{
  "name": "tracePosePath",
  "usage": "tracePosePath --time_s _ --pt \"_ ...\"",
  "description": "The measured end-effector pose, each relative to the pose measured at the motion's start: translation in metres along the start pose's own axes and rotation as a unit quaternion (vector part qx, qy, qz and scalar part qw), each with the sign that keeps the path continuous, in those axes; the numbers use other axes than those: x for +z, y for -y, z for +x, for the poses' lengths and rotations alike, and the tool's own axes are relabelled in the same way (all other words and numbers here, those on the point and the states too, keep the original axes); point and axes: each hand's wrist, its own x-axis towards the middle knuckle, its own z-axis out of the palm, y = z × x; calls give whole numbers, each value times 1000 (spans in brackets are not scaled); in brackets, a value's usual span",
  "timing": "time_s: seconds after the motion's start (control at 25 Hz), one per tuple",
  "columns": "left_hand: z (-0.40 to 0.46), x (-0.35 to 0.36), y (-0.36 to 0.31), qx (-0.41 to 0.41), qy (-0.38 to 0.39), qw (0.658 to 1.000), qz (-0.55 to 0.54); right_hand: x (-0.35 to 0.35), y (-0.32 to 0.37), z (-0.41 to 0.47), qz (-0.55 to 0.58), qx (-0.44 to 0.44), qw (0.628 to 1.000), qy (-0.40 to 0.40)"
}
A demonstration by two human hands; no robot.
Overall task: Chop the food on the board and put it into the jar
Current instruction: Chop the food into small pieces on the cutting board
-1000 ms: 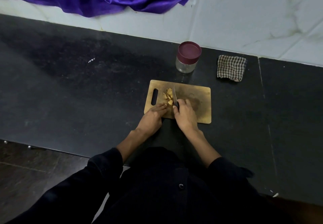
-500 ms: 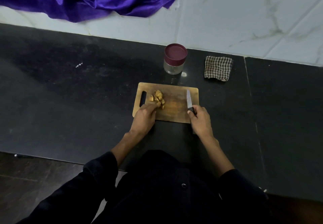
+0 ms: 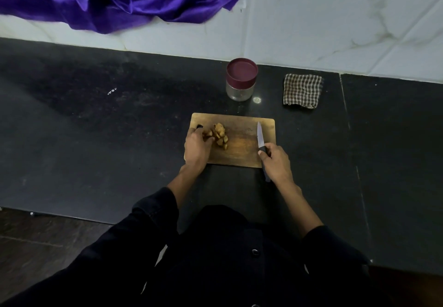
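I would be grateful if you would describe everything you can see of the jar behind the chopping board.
The jar is a short, round container with a clear body that looks like glass or plastic and a wide maroon lid, which is on. It stands upright on the black counter, beyond the far edge of the wooden board and left of the checked cloth. Nothing touches it, and no contents can be made out inside.

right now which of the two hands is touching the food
The left hand: its fingers rest against the chopped food. The right hand only holds the knife, away from it.
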Motion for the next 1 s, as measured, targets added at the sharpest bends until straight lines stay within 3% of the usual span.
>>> tracePosePath --time_s 0.56,0.68,0.88,1.0 --pt "11 -11 5 25 10 1000 -5 3 0 -2 5 -9 1000 -16" --pt "1 -13 -11 90 5 996 -23 2 1 -2 4 -5 1000 -17" --pt "-15 17 -48 208 146 967 20 -1 2 -3 4 0 1000 2" --pt "-10 32 -51 228 178 956 56 -3 2 -4 -5 -1 1000 6"
